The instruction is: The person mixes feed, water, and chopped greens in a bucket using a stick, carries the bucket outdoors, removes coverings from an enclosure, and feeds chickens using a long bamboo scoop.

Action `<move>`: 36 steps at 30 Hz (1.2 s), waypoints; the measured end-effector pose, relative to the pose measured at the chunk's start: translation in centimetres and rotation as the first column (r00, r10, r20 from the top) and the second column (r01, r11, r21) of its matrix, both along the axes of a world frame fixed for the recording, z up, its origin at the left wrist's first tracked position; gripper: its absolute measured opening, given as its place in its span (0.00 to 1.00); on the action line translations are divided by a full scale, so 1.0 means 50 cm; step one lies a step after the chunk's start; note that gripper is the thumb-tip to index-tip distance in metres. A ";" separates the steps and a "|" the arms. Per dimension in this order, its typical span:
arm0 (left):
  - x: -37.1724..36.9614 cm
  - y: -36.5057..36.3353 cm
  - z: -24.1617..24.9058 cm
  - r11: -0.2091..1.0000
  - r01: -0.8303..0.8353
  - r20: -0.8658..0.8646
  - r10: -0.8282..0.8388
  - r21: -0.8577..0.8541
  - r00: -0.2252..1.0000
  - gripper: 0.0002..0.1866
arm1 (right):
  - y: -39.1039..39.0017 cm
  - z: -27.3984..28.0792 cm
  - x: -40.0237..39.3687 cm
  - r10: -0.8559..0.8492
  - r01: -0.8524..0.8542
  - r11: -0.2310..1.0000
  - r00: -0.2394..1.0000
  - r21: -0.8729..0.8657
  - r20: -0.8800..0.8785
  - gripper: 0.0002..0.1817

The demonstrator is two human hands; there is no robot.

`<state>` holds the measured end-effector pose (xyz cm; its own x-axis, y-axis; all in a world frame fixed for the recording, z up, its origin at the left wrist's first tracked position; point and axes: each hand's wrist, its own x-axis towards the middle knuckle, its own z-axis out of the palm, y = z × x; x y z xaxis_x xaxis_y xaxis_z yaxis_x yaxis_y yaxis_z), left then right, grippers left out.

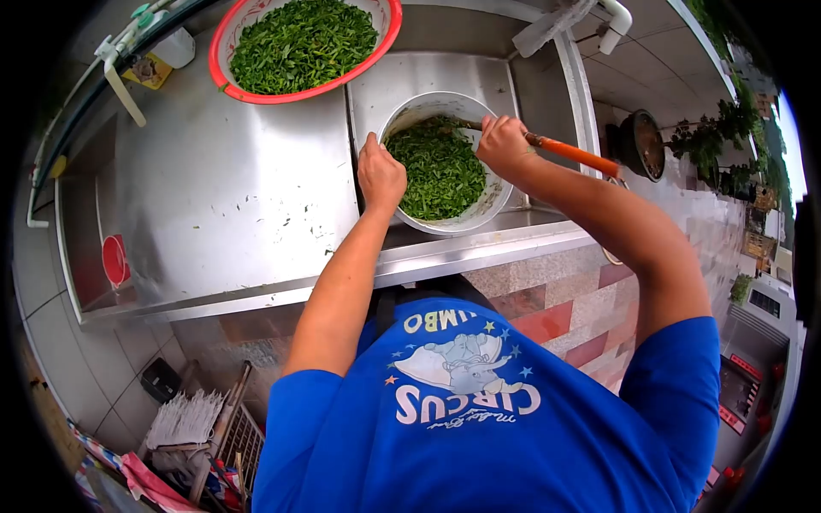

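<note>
A white bucket (440, 224) holding chopped green leaves (434, 169) stands in the metal sink. My left hand (381, 175) grips the bucket's left rim, fingers closed over it. In my right hand (505, 145), at the upper right rim, is a tool with an orange handle (575, 155). The handle sticks out to the right, and the tool's other end reaches into the bucket, where the leaves partly hide it. A red-rimmed basin (224, 84) full of chopped green leaves (301, 44) sits at the upper left.
The steel counter (231, 205) to the left has scattered leaf bits. A small red cup (115, 261) is at its far left end. A yellow-labelled jug (174, 49) and pipes stand at the upper left. A white pipe (616, 26) is at the upper right, with a potted plant (641, 145) below.
</note>
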<state>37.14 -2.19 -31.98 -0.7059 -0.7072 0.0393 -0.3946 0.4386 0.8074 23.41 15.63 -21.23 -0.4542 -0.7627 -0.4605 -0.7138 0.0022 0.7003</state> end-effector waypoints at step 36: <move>0.003 0.003 0.000 0.996 -0.072 -0.009 0.072 0.054 0.997 0.17 | -0.022 0.155 -0.045 0.128 -0.136 0.982 0.989 0.129 0.067 0.21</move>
<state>37.28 -2.06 -31.96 -0.6527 -0.7576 0.0079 -0.4144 0.3657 0.8334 21.15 14.53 -13.48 -0.3229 -0.7446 -0.5843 -0.7414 -0.1847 0.6451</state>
